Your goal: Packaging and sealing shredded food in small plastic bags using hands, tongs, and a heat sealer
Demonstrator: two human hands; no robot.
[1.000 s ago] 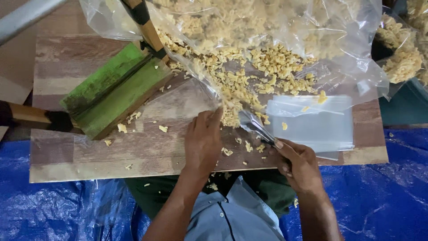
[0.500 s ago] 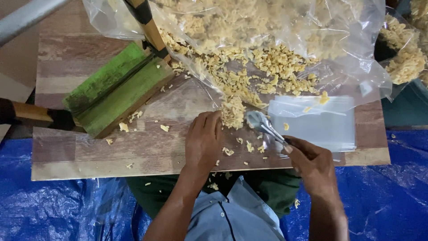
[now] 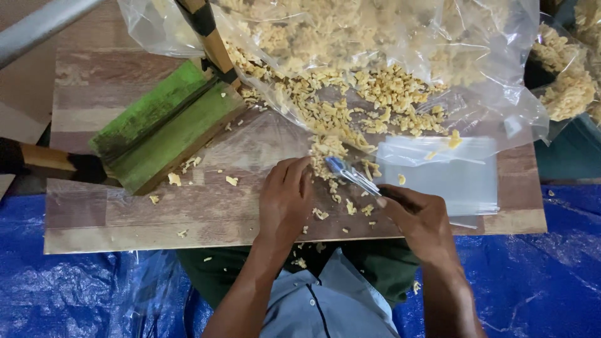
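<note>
- Since half a second ago the spoon (image 3: 343, 169) has swung left and dipped toward the heap (image 3: 325, 149); its bowl now lies low against the crumbs, and the right hand (image 3: 418, 219) has drawn in closer to the board's near edge.
- The right hand is closed on the spoon's handle; the bowl points up-left at the heap, just right of the left hand's fingertips.
- The left hand (image 3: 285, 197) lies flat and open on the board (image 3: 125, 216), fingers together, walling the heap's left side; it holds nothing.
- The heap sits at the mouth of the big bag (image 3: 388, 56), which spills pale yellow crumbs down toward both hands.
- Risk: a quick scoop could push crumbs past the left hand, adding to the strays already lying left of the heap and below it.
- Risk: the near edge is just below the heap; crumbs already lie on the lap, so anything swept back could fall there or onto the blue tarp (image 3: 81, 294).
- Risk: the bag's loose plastic lies beside the spoon and could snag it.
- Right of the heap the stack of small bags (image 3: 444, 178) crowds the spoon arm.
- Left of the heap, bare board runs to the green block (image 3: 166, 125), giving the most room.
</note>
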